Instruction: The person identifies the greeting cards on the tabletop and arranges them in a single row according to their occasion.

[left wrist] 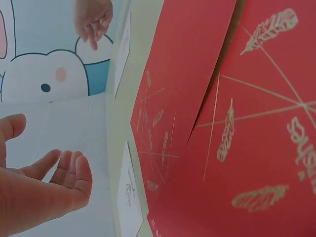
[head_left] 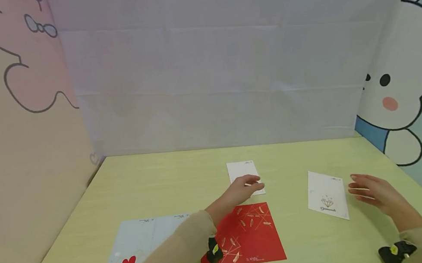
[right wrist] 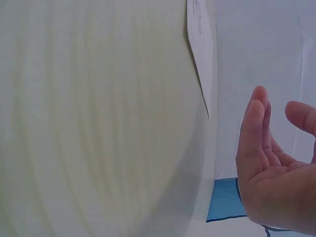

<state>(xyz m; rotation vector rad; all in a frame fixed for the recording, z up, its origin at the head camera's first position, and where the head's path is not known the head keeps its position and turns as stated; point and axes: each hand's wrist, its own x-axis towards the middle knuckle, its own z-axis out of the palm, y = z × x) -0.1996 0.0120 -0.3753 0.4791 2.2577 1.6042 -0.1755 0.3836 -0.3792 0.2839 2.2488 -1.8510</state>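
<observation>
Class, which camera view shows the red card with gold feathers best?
The head view: the whole red card lies flat, only its left edge behind the sleeve. The left wrist view shows it close, cropped and sideways, feathers sharp. The right wrist view misses it entirely.

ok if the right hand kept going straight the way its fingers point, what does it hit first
Most likely the white card with the diamond print: the right hand points its open fingers left at that card's near edge, just short of it. Whether the hand is above the table is unclear.
</observation>
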